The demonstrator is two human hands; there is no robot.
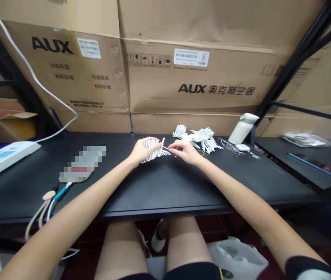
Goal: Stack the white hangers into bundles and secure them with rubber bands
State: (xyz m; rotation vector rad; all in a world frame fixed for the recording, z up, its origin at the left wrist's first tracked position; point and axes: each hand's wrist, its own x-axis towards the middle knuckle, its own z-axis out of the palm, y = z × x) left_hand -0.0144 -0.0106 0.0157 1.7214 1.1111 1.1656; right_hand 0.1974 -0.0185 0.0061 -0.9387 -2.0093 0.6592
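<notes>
Bundle of white strands (151, 153): we find it low over the black table (159, 188), gripped between thumb and fingers of the left hand (139, 151), those fingers partly hidden behind it. Just right of the bundle, the right hand (185, 151) is curled, fingertips pinching at strand ends; how many, we cannot tell. Beyond the bundle, rightward: white pile (203, 135), bottle (242, 129). Left of it: pixelated object (83, 163), details obscured; farther left, power strip (9, 157), cut off.
</notes>
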